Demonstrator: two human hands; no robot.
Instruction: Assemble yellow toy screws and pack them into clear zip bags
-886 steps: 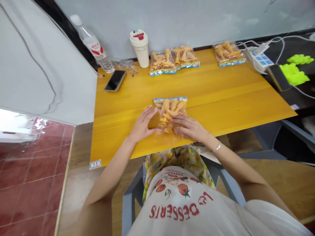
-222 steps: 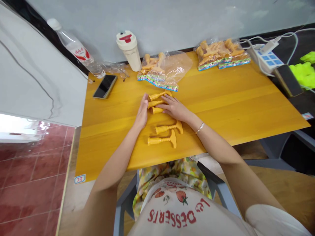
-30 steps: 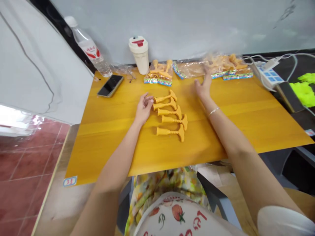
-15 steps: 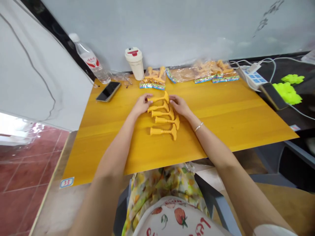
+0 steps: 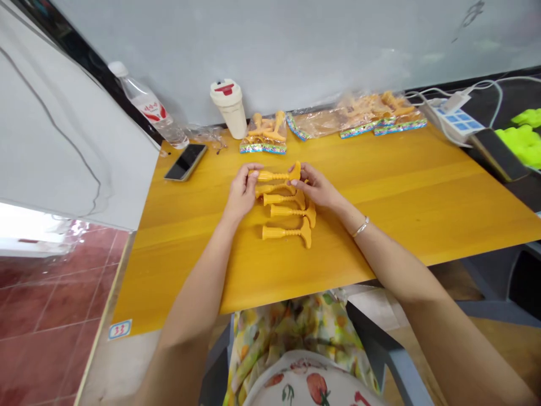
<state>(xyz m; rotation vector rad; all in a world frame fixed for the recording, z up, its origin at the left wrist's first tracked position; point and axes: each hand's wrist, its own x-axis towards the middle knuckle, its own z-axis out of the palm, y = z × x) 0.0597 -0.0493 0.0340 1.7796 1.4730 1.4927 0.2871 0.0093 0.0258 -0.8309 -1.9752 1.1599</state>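
Observation:
Between my hands is the farthest of several orange-yellow plastic toy hammers. My left hand (image 5: 243, 190) pinches the handle end of this toy hammer (image 5: 273, 176), and my right hand (image 5: 316, 186) has its fingers closed around the head. Just below it, a second toy hammer (image 5: 274, 189) is partly covered by the others and by my right fingers. Nearer to me a third (image 5: 279, 199) and another toy hammer (image 5: 289, 211) lie in a staggered column, heads to the right. The nearest toy hammer (image 5: 284, 232) lies a little apart on the yellow table (image 5: 190, 248).
Along the back stand a water bottle (image 5: 147, 107) and a cream cup (image 5: 230, 110). A phone (image 5: 186, 162) lies at left. Clear bags of yellow toys (image 5: 266, 134) line the wall. At right are a power strip (image 5: 459, 121), cables and bright green pieces (image 5: 519, 145).
The farthest toy hammer is now gripped at both ends and sits slightly raised, level across. My right hand has closed on its head. The view has shifted a little.

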